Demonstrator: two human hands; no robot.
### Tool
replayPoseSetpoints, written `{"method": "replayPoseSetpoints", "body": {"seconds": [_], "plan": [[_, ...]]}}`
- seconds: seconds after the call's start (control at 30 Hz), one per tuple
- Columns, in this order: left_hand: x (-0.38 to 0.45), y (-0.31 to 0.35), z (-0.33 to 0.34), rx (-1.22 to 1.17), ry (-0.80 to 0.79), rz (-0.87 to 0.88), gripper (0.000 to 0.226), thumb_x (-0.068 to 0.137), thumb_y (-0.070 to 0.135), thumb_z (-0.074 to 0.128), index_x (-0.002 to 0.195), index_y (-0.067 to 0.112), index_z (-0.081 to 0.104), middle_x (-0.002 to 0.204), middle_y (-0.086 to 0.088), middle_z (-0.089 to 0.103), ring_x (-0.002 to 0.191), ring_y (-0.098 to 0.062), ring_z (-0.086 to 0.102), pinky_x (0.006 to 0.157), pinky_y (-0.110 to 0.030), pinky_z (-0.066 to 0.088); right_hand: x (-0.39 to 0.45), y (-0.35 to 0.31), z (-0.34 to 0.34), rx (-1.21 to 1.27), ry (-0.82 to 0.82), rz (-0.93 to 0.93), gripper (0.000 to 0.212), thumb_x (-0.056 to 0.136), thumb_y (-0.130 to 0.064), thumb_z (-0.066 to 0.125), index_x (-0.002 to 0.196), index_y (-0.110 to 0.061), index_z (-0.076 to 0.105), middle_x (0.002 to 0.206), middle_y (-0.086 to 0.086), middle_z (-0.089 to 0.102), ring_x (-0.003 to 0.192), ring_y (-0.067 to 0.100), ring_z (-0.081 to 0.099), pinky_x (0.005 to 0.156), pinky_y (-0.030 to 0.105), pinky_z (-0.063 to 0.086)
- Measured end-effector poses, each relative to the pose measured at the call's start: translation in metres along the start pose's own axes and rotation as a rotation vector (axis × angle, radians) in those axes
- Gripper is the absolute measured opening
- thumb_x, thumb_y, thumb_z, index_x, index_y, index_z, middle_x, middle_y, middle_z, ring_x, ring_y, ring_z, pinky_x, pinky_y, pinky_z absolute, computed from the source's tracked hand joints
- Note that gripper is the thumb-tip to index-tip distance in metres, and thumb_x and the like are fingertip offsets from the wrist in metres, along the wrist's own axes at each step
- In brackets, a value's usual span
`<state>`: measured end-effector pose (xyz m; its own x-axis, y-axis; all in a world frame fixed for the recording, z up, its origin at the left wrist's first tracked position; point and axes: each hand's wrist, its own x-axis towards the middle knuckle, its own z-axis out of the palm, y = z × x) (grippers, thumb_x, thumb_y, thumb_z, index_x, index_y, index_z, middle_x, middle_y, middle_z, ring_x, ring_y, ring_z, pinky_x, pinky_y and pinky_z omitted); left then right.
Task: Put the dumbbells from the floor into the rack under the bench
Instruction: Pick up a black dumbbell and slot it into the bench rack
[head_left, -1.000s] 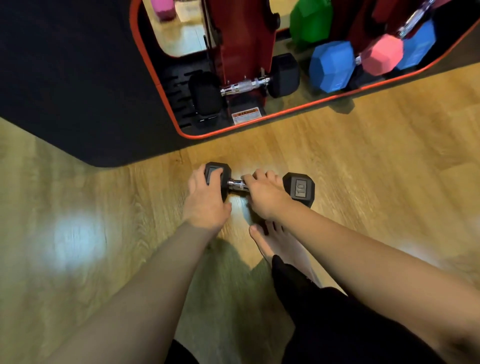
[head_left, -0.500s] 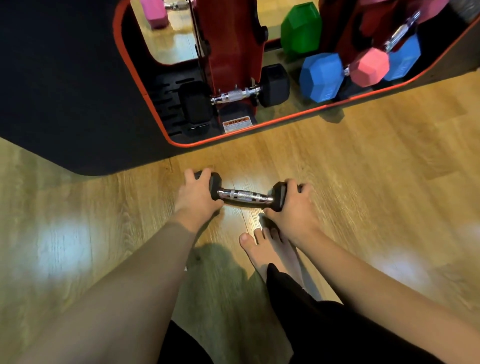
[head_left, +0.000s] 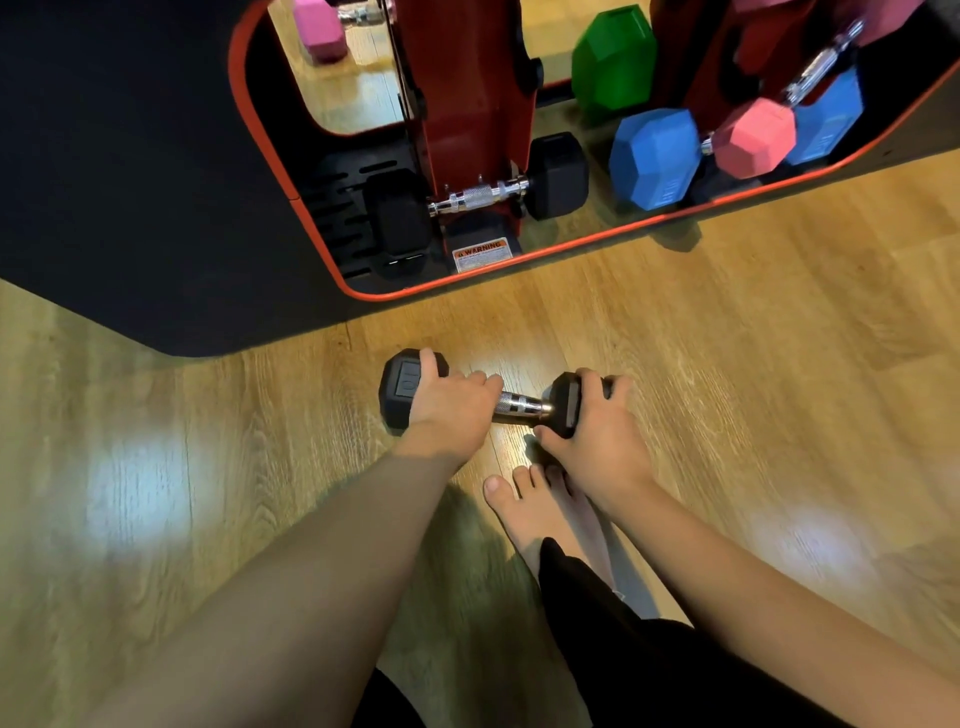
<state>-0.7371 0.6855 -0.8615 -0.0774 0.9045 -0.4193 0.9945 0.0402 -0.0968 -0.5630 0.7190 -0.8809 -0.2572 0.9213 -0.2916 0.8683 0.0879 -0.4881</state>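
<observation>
A black hex dumbbell (head_left: 522, 405) with a chrome handle lies on the wooden floor in front of the bench. My left hand (head_left: 449, 402) grips it where the handle meets the left head. My right hand (head_left: 597, 434) wraps round the right head. Under the black bench (head_left: 130, 182) with its red trim stands the red rack (head_left: 462, 104). Another black dumbbell (head_left: 478, 197) rests in the rack's front slot.
To the right in the rack sit a blue dumbbell (head_left: 657, 158), a coral one (head_left: 756, 137) and a green one (head_left: 613, 62). A pink dumbbell (head_left: 319, 31) lies on the floor beyond the bench. My bare foot (head_left: 535, 506) stands just behind the held dumbbell.
My right hand shifted from the handle to the right head. My left hand slid from the left head's outer end inward to the handle, baring the end face.
</observation>
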Motion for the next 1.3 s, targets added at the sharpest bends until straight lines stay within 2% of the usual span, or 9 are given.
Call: {"method": "replayPoseSetpoints", "body": {"seconds": [0.07,0.2,0.27,0.3,0.37,0.67,0.9,1.1,1.3], "plan": [[0.003,-0.006,-0.001,0.019,-0.025,0.026,0.035,0.085,0.017,0.062,0.117,0.025,0.048,0.111,0.003,0.061,0.105,-0.024,0.059,0.109,-0.067,0.009,0.000,0.002,0.001,0.130,0.017,0.056,0.083,0.068,-0.044,0.081,0.134,-0.035,0.030,0.129,0.006,0.032,0.101,0.031,0.059,0.082,0.045,0.056],[-0.006,-0.030,0.014,0.101,0.113,-0.036,0.038,0.086,0.036,0.064,0.123,0.028,0.055,0.134,-0.004,0.049,0.137,-0.029,0.034,0.110,-0.066,0.018,-0.001,0.003,0.002,0.177,0.034,0.080,0.086,0.067,-0.043,0.082,0.133,-0.034,0.029,0.126,0.004,0.035,0.103,0.031,0.057,0.084,0.043,0.054],[-0.014,-0.037,0.019,-0.054,0.151,-0.212,0.036,0.086,0.044,0.063,0.120,0.033,0.055,0.141,-0.006,0.039,0.138,-0.038,0.024,0.100,-0.067,0.035,-0.001,0.003,0.004,0.182,0.046,0.077,0.082,0.067,-0.042,0.082,0.130,-0.033,0.030,0.124,0.002,0.035,0.105,0.031,0.056,0.083,0.041,0.054],[-0.016,-0.037,0.019,-0.133,0.144,-0.276,0.035,0.088,0.044,0.061,0.121,0.035,0.054,0.141,-0.006,0.035,0.135,-0.040,0.025,0.091,-0.061,0.046,-0.001,0.004,0.005,0.194,0.051,0.078,0.081,0.067,-0.042,0.081,0.129,-0.034,0.030,0.124,0.002,0.034,0.105,0.031,0.055,0.083,0.042,0.054],[-0.014,-0.032,0.019,-0.182,0.122,-0.320,0.033,0.091,0.042,0.058,0.123,0.034,0.053,0.141,-0.005,0.032,0.128,-0.040,0.029,0.075,-0.047,0.053,-0.001,0.005,0.006,0.217,0.059,0.073,0.081,0.067,-0.042,0.081,0.130,-0.035,0.031,0.124,0.001,0.035,0.106,0.032,0.055,0.086,0.043,0.054],[-0.016,-0.034,0.013,-0.176,0.116,-0.277,0.029,0.091,0.045,0.058,0.118,0.034,0.052,0.137,-0.004,0.031,0.120,-0.034,0.031,0.074,-0.042,0.054,-0.007,0.006,0.007,0.295,0.117,0.081,0.085,0.066,-0.041,0.082,0.132,-0.031,0.030,0.125,0.001,0.040,0.112,0.026,0.051,0.091,0.045,0.052],[-0.019,-0.038,0.004,-0.191,0.141,-0.238,0.027,0.093,0.048,0.053,0.117,0.035,0.053,0.137,0.001,0.031,0.119,-0.028,0.029,0.078,-0.038,0.050,0.001,0.005,0.004,0.359,0.148,0.040,0.082,0.063,-0.033,0.083,0.129,-0.033,0.035,0.119,-0.006,0.040,0.113,0.019,0.046,0.097,0.037,0.045],[-0.017,-0.048,-0.032,-0.199,0.341,-0.293,0.025,0.088,0.047,0.060,0.111,0.036,0.059,0.128,0.002,0.041,0.112,-0.027,0.034,0.075,-0.038,0.051,0.026,-0.017,-0.033,0.387,0.241,-0.086,0.083,0.064,-0.031,0.087,0.132,-0.032,0.038,0.118,-0.010,0.042,0.114,0.014,0.047,0.096,0.031,0.043],[-0.010,-0.073,-0.104,-0.155,0.605,-0.369,0.029,0.075,0.037,0.077,0.101,0.030,0.065,0.129,-0.006,0.051,0.108,-0.037,0.042,0.062,-0.044,0.051,0.060,-0.064,-0.094,0.464,0.361,-0.250,0.081,0.067,-0.031,0.087,0.133,-0.031,0.040,0.117,-0.013,0.042,0.102,-0.013,0.042,0.087,0.003,0.032]]}}
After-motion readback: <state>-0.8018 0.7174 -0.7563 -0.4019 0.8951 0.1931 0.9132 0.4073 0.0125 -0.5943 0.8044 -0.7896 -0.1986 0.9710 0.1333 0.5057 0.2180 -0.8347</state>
